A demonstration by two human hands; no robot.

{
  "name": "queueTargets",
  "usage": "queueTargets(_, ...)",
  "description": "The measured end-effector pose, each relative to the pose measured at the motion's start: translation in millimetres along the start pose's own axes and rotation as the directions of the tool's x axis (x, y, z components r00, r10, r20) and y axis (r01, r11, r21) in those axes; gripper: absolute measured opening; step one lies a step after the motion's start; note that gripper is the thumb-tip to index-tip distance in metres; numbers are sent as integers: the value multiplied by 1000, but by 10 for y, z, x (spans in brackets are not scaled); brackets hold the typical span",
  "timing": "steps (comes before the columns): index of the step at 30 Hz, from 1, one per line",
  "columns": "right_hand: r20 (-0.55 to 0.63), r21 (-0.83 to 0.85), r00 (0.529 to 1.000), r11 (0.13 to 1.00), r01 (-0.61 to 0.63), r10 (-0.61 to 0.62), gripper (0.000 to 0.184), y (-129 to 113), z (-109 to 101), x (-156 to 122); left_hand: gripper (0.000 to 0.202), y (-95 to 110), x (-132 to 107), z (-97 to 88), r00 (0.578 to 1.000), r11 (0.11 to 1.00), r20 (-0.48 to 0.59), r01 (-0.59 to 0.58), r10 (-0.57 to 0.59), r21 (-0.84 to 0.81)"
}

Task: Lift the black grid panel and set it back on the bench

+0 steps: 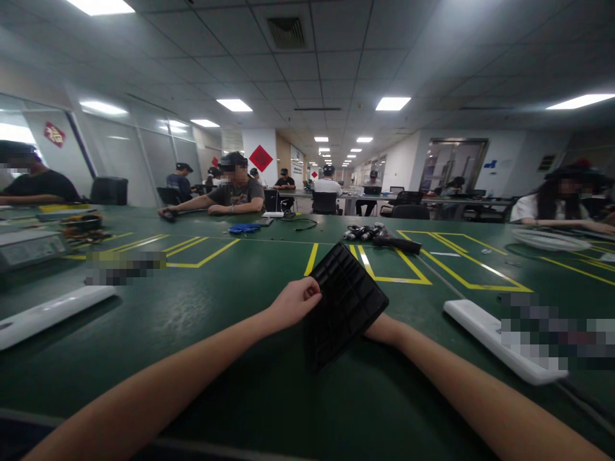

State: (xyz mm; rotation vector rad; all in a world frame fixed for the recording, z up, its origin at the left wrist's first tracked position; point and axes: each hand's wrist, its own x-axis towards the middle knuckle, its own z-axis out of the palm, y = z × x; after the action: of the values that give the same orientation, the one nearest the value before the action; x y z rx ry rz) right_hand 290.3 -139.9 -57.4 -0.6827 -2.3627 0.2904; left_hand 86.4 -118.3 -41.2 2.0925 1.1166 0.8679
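A black compartment tray (346,301) is held tilted above the green table (230,384), its gridded face turned toward me. Behind its lower right edge, my right hand (383,328) supports it; those fingers are hidden by the tray. My left hand (298,298) is at the tray's left edge, with thumb and fingers curled together in a pinch. Whatever lies between those fingertips, if anything, is too small to make out. The tray's compartments are dark, and I cannot tell what is in them.
White power strips lie left (57,314) and right (500,339). Yellow tape (403,280) marks the table. Beyond the tray are a bundle of dark cables (368,234) and a blue cloth-like item (245,228). A person (237,189) sits across; others sit at both sides.
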Motion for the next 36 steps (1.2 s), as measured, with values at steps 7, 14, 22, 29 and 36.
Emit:
queueTargets(7, -19, 14, 999, 1000, 26, -25, 49, 7, 23, 17, 11, -11, -41, 35, 999, 990, -18, 27, -30, -139)
queueTargets(14, 9, -2, 1000, 1000, 14, -14, 47, 63, 27, -3, 7, -9, 34, 16, 945, 771, 29, 283, -326, -571)
queueTargets(22, 11, 46, 1000, 999, 2, -3, 48, 18, 6, 3, 49, -18, -3, -53, 964, 941, 163, 243, -208, -237)
queueTargets(29, -18, 52, 999, 998, -43, 44, 40, 39, 77, 27, 31, -65, 13, 14, 998, 980, -41, -39, 48, 196)
queueTargets(36, -109, -151, 935, 925, -350, 336, 36, 419, -109, -62, 25, -288, 136, -506, 945, 932, -324, 145, -32, 331)
